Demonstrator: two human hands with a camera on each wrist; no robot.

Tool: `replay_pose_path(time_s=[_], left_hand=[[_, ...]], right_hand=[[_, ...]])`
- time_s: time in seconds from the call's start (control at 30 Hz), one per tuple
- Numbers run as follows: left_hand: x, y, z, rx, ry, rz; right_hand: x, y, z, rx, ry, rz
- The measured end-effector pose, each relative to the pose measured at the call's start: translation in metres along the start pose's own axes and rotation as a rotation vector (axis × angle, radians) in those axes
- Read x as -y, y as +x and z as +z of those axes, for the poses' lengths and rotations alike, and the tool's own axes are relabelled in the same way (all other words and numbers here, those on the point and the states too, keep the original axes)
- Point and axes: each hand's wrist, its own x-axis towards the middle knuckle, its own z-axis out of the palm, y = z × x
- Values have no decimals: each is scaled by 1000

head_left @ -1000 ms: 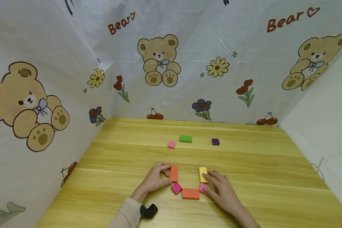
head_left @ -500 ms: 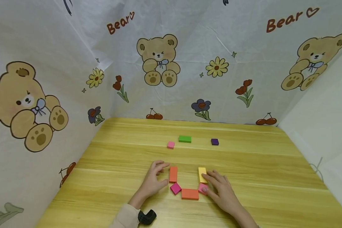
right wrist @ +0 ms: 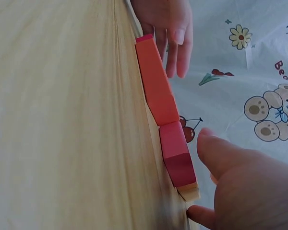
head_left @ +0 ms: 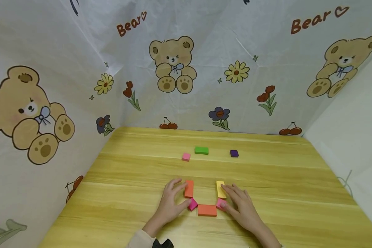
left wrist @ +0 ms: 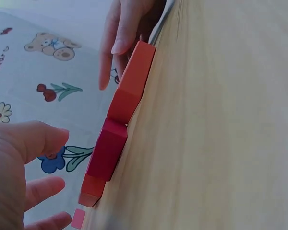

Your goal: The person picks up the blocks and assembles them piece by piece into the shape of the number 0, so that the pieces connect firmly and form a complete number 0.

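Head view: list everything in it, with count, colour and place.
Orange blocks: 2, orange, near side and left side of a U shape
Yellow block: 1, yellow, U's right side
Magenta block: 1, magenta, U's near left corner
Pink blocks: 2, pink, U's near right corner and farther back
Green block: 1, green, back
Purple block: 1, dark purple, back right
Table: 1, yellowish wood-grain, underneath
Printed cloth: white, behind and left
Sleeve: 1, beige, left arm
Left hand: 1, beside left orange block
Right hand: 1, beside yellow block
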Motion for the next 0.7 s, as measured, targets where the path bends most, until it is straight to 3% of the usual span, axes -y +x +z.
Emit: replay_pose_path(time_s=[0.7], left_hand=[[-1,-1,3,38,117,2]], right_hand=[[0,-1,0,10,-12,5]])
